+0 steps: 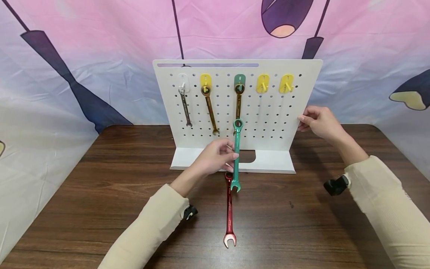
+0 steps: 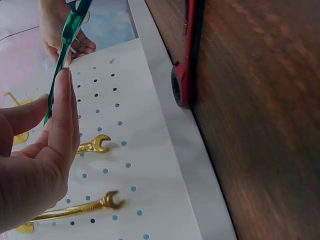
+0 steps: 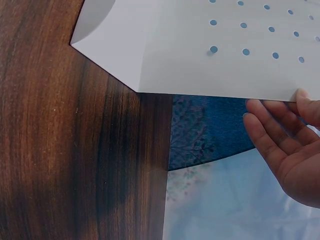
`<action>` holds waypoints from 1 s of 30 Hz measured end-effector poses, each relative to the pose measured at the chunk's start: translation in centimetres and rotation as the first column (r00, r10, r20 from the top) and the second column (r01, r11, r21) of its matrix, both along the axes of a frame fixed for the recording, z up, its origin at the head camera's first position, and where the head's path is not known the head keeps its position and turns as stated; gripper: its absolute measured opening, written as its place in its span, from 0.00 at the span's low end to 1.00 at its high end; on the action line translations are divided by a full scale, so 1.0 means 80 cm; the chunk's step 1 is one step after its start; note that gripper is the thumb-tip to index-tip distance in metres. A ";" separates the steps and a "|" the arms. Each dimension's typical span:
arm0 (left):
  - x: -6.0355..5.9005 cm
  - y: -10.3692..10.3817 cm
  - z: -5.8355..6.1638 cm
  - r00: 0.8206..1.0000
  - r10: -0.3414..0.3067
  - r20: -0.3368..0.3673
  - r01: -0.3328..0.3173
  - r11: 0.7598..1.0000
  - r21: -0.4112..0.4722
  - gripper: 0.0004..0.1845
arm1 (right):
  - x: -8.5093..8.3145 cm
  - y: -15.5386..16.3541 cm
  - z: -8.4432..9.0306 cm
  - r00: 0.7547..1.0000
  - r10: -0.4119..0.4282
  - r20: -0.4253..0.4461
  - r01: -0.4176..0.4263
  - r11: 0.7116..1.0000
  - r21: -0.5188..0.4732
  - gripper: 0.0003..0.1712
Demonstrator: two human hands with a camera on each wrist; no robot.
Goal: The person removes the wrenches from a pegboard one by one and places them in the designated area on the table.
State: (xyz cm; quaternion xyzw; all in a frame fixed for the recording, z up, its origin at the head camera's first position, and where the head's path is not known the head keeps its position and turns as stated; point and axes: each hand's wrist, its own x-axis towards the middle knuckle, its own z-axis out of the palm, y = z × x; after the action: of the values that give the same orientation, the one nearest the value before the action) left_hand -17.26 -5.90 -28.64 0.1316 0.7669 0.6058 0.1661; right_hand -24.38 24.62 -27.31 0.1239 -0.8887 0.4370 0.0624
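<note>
My left hand [image 1: 215, 157] pinches a green combination wrench [image 1: 237, 140] by its shaft between thumb and fingers. The wrench stands nearly upright in front of the white pegboard [image 1: 309, 69], its ring end up and open jaw down. My right hand [image 1: 320, 121] grips the board's right edge, thumb on the front face and fingers behind, as the right wrist view shows. Below the left hand a red wrench [image 1: 229, 213] lies on the table, ring end toward the board. In the left wrist view the green wrench [image 2: 72, 30] is seen edge-on.
On the board hang a silver wrench [image 1: 185, 108] and two gold wrenches [image 1: 211, 111], one partly behind the green wrench. Two yellow hooks [image 1: 263, 83] at the right carry nothing. The board's base [image 1: 272, 164] stands on the brown wooden table [image 1: 111, 179], before a printed cloth [image 1: 127, 45].
</note>
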 end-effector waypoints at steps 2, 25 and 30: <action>0.002 -0.003 -0.001 1.000 0.004 0.009 -0.004 1.000 -0.006 0.05 | 0.000 0.000 0.000 1.000 -0.002 -0.001 0.002 1.000 0.002 0.12; 0.021 -0.048 -0.027 0.997 0.016 0.072 -0.010 0.996 -0.083 0.05 | 0.000 0.000 0.001 1.000 -0.011 -0.007 0.011 0.999 0.033 0.12; 0.023 -0.057 -0.032 0.995 0.018 0.098 -0.011 0.997 -0.071 0.05 | 0.000 0.000 0.000 1.000 -0.008 -0.002 0.008 1.000 0.024 0.12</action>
State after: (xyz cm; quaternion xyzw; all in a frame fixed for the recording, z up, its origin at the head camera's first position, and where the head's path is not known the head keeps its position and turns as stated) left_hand -15.40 -10.47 -31.22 0.0899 0.7794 0.5856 0.2038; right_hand -24.37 24.65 -27.29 0.1214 -0.8943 0.4259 0.0634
